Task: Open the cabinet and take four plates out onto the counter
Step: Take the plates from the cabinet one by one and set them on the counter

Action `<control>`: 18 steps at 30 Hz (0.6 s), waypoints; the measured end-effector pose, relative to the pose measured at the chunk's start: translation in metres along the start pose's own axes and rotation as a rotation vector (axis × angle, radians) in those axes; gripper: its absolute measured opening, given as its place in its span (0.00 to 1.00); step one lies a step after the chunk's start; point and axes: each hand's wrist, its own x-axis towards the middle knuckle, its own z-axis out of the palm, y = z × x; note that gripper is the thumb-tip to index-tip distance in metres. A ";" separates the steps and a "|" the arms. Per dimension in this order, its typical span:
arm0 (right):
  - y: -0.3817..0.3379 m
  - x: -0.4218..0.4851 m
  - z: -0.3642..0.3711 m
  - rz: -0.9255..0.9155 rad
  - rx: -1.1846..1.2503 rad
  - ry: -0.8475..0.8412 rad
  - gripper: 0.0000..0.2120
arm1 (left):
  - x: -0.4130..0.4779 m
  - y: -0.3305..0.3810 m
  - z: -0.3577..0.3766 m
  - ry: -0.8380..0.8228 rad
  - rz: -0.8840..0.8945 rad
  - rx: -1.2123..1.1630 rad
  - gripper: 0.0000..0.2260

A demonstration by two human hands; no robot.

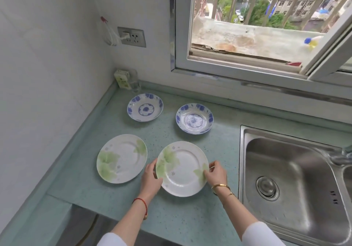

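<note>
1. A pale green speckled worktop [181,217] runs along a white wall and under a window [247,17] that stands open onto rooftops and trees.
2. A steel sink [242,160] is set into the worktop's right end.
3. A wall socket [131,36] with a white plug in it sits on the wall above the worktop's back-left corner.
4. In that back-left corner a small carton [122,79] stands upright, touching or just beside a clear glass [135,84].
5. Four plates are out, well apart from one another and laid in two rows.
6. Toward the back edge lie the left blue plate [145,107] and, nearer the sink, the right blue plate [194,118]. Both are flat and face up.
7. Toward the front edge, the free green plate [122,158] lies flat on the left side with nothing touching it.
8. The held green plate [182,169] is to its right, near the front edge. Whether its base rests on the worktop cannot be told.
9. The left hand [151,177] grips this plate's left rim, fingers curled around the edge. A red cord [142,202] circles that wrist.
10. The right hand [216,173] pinches the right rim between fingertips and thumb. A gold bracelet [221,186] is on that wrist.
</note>
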 end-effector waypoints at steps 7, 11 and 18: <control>-0.001 0.004 0.009 0.018 -0.039 0.003 0.08 | 0.013 -0.007 -0.005 -0.072 -0.025 0.017 0.35; -0.001 0.004 0.013 0.031 -0.023 0.020 0.08 | 0.014 -0.011 -0.006 -0.103 -0.025 0.053 0.37; -0.002 0.003 0.016 0.023 -0.032 0.011 0.07 | 0.016 -0.017 -0.011 -0.148 -0.037 0.055 0.37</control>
